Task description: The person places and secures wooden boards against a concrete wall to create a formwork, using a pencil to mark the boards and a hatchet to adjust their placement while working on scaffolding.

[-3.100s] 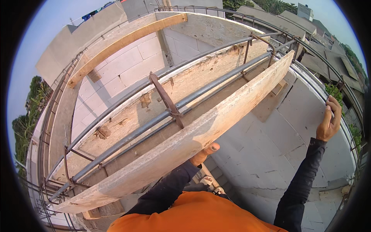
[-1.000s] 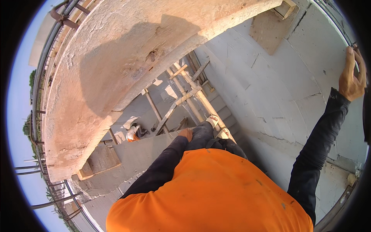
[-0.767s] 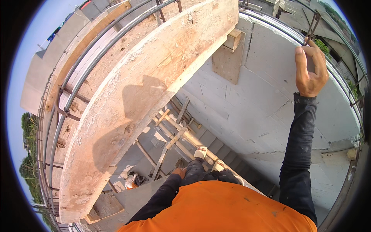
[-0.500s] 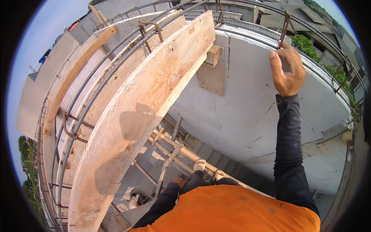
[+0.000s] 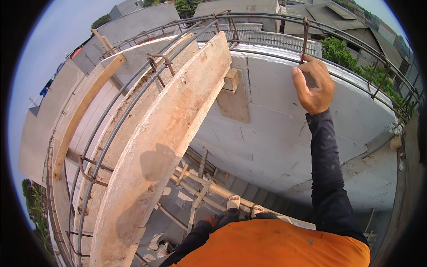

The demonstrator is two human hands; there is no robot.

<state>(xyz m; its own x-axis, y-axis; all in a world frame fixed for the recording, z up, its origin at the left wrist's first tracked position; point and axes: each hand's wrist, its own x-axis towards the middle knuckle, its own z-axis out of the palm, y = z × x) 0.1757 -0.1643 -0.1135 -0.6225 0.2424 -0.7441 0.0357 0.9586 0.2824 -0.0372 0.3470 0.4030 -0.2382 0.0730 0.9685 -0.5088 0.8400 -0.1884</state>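
Note:
My right hand (image 5: 316,86) reaches up to the top of the pale block wall (image 5: 275,120). Its fingers curl over the lower rebar at the foot of a rusty upright stirrup (image 5: 305,38), with the thumb held apart. My left hand (image 5: 211,220) is low, beside my leg; its fingers are mostly hidden. Left of my right hand, a thick, curved formwork board (image 5: 173,115) slants across the view, with my shadow on it. Bent rebar (image 5: 116,129) with rusty stirrups runs along the board's far side.
Below me, my sandalled feet (image 5: 233,202) stand on wooden scaffold poles (image 5: 222,190), above a stairway (image 5: 255,191). A wooden block (image 5: 231,80) sits under the formwork's upper end. Past the wall are metal roofs (image 5: 284,42) and green trees (image 5: 338,53).
My view has tilted up slightly, so the wall, board and right hand appear shifted. The right hand stays at the same stirrup. The left hand remains low by my leg.

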